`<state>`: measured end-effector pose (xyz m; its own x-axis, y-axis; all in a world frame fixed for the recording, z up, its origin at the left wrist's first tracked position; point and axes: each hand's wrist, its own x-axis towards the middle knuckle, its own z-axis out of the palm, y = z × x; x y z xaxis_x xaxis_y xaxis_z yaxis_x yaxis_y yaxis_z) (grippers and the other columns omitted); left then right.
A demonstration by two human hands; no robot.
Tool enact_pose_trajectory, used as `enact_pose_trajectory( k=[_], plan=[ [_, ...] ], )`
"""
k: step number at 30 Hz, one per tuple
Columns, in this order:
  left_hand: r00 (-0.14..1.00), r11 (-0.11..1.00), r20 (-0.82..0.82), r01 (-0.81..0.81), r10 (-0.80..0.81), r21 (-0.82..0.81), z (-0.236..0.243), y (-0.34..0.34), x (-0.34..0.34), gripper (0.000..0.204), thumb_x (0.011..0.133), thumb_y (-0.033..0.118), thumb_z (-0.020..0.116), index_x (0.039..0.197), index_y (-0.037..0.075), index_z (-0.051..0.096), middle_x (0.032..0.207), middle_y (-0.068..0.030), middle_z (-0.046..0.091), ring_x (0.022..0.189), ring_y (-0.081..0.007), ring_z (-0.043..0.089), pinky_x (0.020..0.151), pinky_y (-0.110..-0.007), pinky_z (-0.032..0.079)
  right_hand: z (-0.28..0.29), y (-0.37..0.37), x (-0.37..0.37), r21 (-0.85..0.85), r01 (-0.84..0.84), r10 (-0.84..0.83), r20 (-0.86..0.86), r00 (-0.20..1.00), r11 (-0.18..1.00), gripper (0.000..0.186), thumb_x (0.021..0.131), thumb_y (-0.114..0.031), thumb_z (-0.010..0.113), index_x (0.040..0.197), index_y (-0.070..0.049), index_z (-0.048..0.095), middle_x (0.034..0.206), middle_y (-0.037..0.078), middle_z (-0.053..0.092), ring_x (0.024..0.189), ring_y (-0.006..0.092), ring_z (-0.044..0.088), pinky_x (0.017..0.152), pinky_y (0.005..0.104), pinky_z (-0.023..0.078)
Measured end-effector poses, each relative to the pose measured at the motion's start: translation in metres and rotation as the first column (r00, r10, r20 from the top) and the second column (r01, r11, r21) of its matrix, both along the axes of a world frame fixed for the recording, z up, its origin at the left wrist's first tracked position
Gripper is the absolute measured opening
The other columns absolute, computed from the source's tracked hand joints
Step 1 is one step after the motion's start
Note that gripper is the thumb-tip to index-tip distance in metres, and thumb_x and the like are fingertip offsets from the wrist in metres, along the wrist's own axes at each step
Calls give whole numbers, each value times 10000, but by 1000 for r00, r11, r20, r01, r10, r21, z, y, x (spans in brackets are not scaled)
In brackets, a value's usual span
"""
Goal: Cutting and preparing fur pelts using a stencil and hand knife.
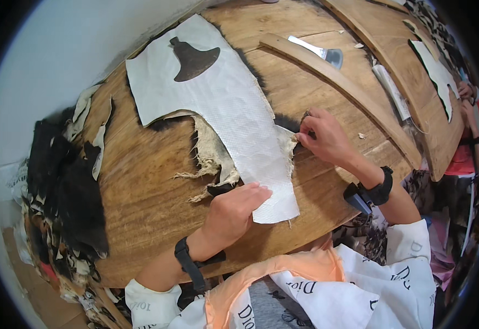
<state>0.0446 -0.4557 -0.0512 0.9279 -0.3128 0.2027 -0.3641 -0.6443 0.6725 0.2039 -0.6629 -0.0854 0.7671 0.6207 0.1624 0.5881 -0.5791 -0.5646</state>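
Observation:
A white textured sheet, cut in a shape with a wide far end and a narrow near end, lies over a pale, ragged-edged fur hide. Dark fur shows along the hide's borders. On the sheet's far part rests a dark metal blade with a curved, flared edge. My left hand has its fingers together on the sheet's narrow near end, thumb side hidden. My right hand pinches the hide's edge at the right side of the sheet, with the fingertips partly hidden.
A curved wooden strip lies at the right, beside a flat brush. Farther right are a white rolled item and another wooden piece. Dark fur pieces hang over the table's left edge. Another person's hand shows at far right.

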Motion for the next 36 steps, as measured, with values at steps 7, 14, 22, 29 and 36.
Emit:
enact_pose_trajectory(
  k=[7,14,22,29,36],
  plan=[
    [999,1000,-48,3,-2,26,-1,3,5,301,701,-25,572,987,41,636,942,-125,649,941,-285,623,796,-342,511,-5,0,8,8,-34,35,-16,999,999,154,726,-154,671,713,-32,577,734,116,511,742,290,514,637,378,411],
    [1000,997,-11,23,-22,80,-6,1,6,308,705,-64,515,977,30,625,941,-120,647,934,-294,622,769,-339,519,3,-12,30,71,-13,13,6,1000,997,139,742,-157,642,814,-45,601,808,127,567,800,297,543,698,380,439],
    [999,984,51,3,-12,177,4,10,0,283,721,-1,534,983,58,624,913,-87,648,895,-267,626,716,-325,525,-9,-57,75,-181,256,-156,436,886,950,307,767,-145,607,1067,-84,590,956,150,555,949,324,506,802,398,422],
    [952,932,1,-299,306,-207,113,122,96,171,838,145,597,921,2,639,760,-10,591,709,-134,549,651,-244,428,-2,-78,84,-205,326,-274,244,930,923,383,754,-114,627,1134,-133,582,857,115,522,866,309,492,779,380,407],
    [680,590,-498,-726,539,-353,69,226,218,270,855,146,561,1102,41,586,794,-2,593,613,-60,522,555,-155,399,9,-74,90,-125,208,-149,366,918,970,408,688,-33,651,1080,-130,591,819,109,505,818,303,488,751,382,402]
  ],
)
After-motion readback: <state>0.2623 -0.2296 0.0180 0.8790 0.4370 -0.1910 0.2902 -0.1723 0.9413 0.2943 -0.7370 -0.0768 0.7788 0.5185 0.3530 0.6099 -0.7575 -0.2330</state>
